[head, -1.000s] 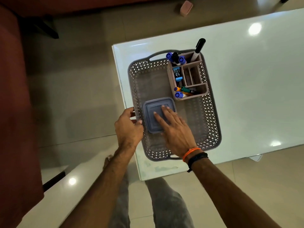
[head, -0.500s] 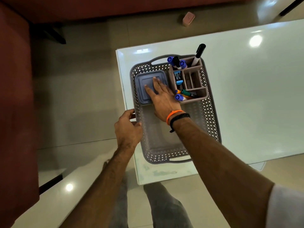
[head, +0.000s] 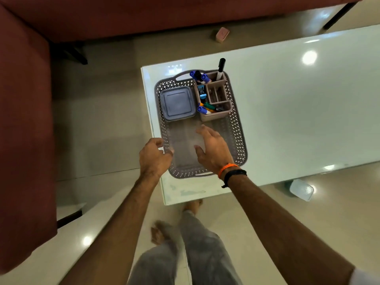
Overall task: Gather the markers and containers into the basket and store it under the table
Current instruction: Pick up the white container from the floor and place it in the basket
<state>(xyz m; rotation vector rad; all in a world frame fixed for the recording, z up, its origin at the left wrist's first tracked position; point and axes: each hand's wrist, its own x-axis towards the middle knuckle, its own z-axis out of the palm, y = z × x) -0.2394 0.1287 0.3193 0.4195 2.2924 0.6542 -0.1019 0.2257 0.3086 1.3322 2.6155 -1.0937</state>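
Lidded box point(head: 177, 103) now sits in the basket point(head: 239, 140), far end beside the marker holder point(head: 216, 97). My right hand point(head: 213, 150) has withdrawn, fingers spread, empty; left hand point(head: 154, 158) grips the basket's near rim. Gathering looks done; storing remains.

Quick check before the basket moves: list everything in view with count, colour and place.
basket: one, grey, table's near-left corner
lidded container: one, blue-grey, basket's far-left
organiser: one, pinkish, basket's far-right
markers: several, mostly blue-capped, in organiser
black marker: one, upright, organiser's far corner
table: one, pale glass
pink block: one, floor beyond table
sofa: dark red, left and far side
left hand: gripping basket's left rim
right hand: open, over basket's bare floor
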